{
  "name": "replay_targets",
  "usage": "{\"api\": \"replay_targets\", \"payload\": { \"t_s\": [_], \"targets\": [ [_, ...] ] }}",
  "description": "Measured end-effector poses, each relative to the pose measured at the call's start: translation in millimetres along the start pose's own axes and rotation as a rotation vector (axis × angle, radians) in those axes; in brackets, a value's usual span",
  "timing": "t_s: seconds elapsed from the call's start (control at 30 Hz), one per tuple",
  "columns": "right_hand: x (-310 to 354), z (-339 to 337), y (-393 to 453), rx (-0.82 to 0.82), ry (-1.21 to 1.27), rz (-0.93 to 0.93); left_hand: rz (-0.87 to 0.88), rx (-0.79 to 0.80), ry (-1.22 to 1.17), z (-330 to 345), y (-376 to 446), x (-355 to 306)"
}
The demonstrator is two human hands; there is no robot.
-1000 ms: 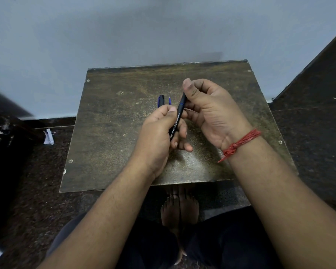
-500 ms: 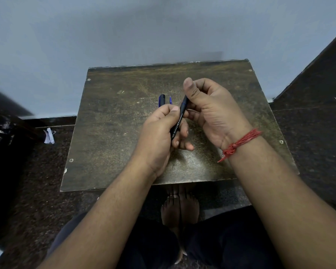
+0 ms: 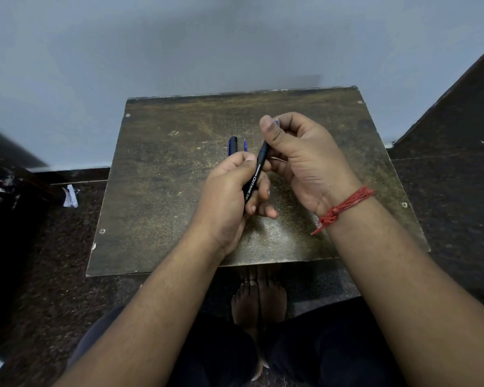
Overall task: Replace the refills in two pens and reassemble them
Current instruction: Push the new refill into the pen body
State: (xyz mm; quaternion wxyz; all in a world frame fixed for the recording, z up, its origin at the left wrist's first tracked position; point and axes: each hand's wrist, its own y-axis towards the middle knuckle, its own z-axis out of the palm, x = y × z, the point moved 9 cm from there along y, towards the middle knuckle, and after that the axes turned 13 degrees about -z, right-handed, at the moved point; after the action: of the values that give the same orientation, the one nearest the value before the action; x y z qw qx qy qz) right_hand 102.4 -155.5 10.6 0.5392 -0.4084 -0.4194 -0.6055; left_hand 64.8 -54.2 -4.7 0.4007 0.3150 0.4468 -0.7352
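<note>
While gripped low by the left hand [image 3: 229, 188], black pen barrel [image 3: 256, 174] slanting up-right over the table [image 3: 157, 191] — upper end pinched in the nearer right hand [image 3: 305, 160] — blue pen [image 3: 232, 145] lying just beyond.

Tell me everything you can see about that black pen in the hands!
The black pen is slim, looks like plastic, and has white letters reading "OCTANE Gel" along its barrel. It tilts up and away over the table. The left hand grips its lower barrel; the right hand pinches the top end, where a small blue tip peeks out.
</note>
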Motion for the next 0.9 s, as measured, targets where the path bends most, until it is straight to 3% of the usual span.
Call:
{"api": "replay_targets", "payload": {
  "t_s": [0.9],
  "targets": [
    [-1.2,0.0,0.6,0.085,0.009,0.03,0.026,-0.051,-0.009,-3.8,1.8,-1.8]
  ]
}}
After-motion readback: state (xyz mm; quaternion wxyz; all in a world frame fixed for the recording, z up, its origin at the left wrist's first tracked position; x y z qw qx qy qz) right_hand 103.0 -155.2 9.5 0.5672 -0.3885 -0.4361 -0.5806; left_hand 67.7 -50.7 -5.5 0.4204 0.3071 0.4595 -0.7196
